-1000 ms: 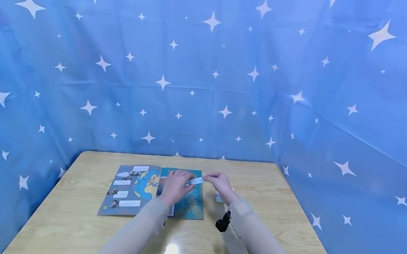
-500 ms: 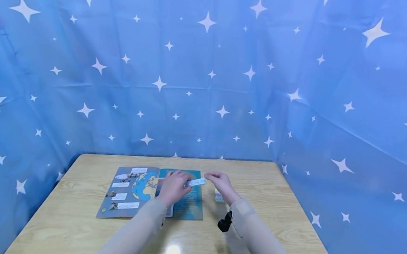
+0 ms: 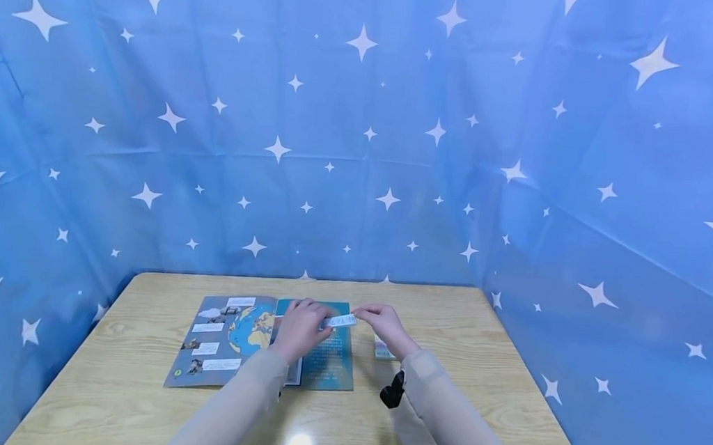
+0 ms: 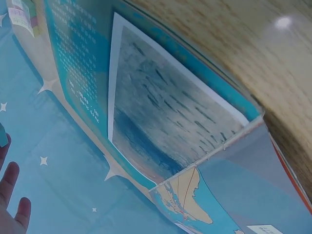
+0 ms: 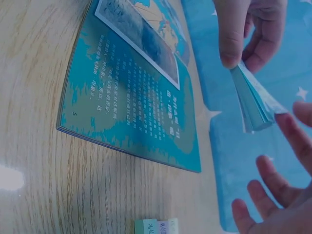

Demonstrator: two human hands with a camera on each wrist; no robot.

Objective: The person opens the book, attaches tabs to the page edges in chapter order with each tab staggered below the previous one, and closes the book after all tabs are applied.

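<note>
My left hand (image 3: 300, 328) is over the right page of an open picture book (image 3: 335, 367), pinching one end of a small pale-blue sticky note pad (image 5: 251, 100) between thumb and fingers. In the right wrist view the sheets of the pad fan apart at their free end. Handwriting shows on its top sheet in the head view. My right hand (image 5: 287, 195) reaches in from the right, with the index fingertip at a corner of the sheets and the thumb just beside it. Its other fingers are spread and hold nothing. In the left wrist view the pad is almost wholly out of frame.
To the right of the book, a small stack of coloured sticky note pads (image 5: 156, 226) lies on the wooden table (image 3: 455, 412), partly behind my right wrist in the head view. Blue curtains with white stars (image 3: 364, 125) stand behind the table and along its sides.
The pad is nearly in place, its lettered face turned a little more toward the head camera. My right fingertips have shifted slightly at its end. The head view has drifted a little.
</note>
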